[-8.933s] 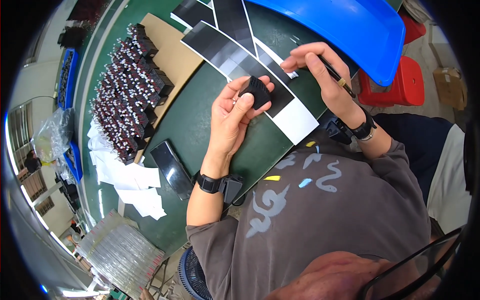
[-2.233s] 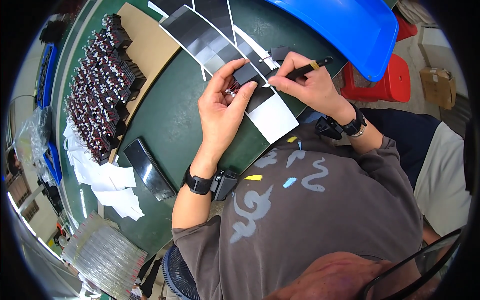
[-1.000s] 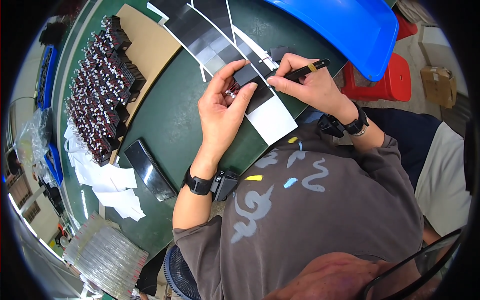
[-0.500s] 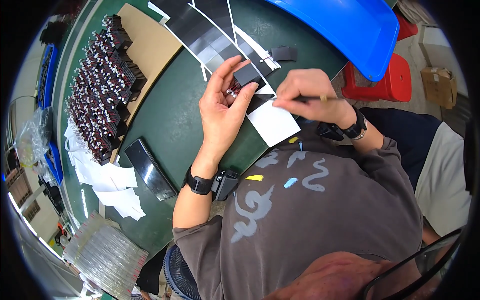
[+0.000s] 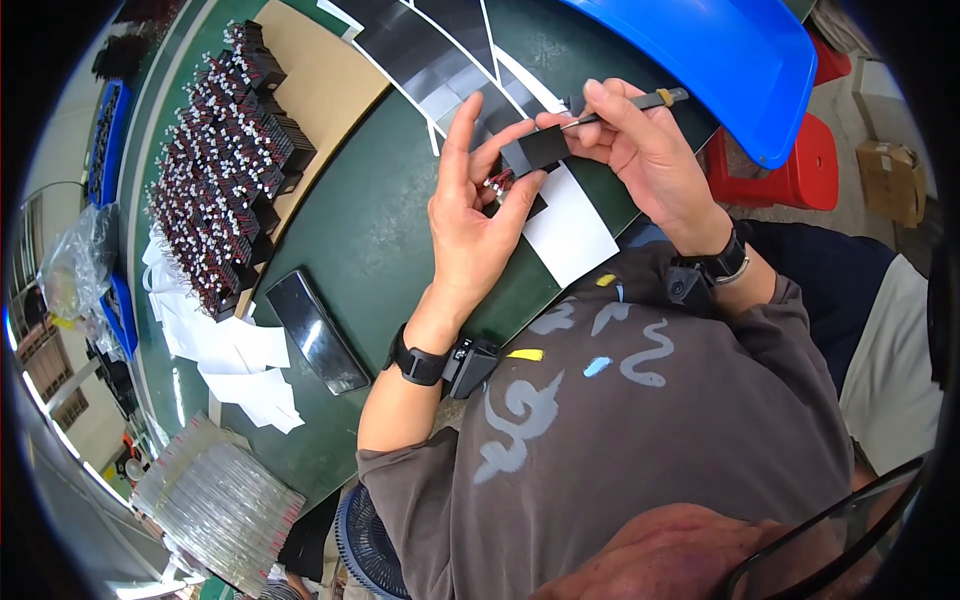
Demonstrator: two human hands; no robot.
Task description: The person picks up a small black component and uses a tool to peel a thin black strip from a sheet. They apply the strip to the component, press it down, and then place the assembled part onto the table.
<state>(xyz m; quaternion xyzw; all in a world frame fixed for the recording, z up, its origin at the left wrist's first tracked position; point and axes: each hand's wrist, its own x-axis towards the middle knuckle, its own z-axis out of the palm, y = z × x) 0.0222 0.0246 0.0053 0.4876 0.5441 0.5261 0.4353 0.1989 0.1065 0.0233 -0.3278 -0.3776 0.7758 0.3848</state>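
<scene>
My left hand (image 5: 465, 235) pinches a small black rectangular block (image 5: 535, 152) between thumb and fingers. Thin red and white wires (image 5: 497, 182) come out at its end near my palm. At the block's far right edge is my right hand (image 5: 655, 170), its fingers curled round a slim tool (image 5: 655, 99) with a grey end and a yellowish band. The tool's thin tip lies close to the block; whether it touches is hard to tell. Below the block, a white backing sheet (image 5: 572, 232) lies at the table's near edge.
Many black blocks with wires (image 5: 225, 165) stand in rows on a brown board (image 5: 320, 75) at left. A phone (image 5: 318, 335), white paper scraps (image 5: 225, 350) and black sheets (image 5: 415, 60) lie on the green table (image 5: 350, 240). A blue tray (image 5: 720, 60) sits far right.
My right hand has moved up from the white sheet to the block, raising the tool. My left hand has turned the block slightly and still holds it. The view has shifted a little.
</scene>
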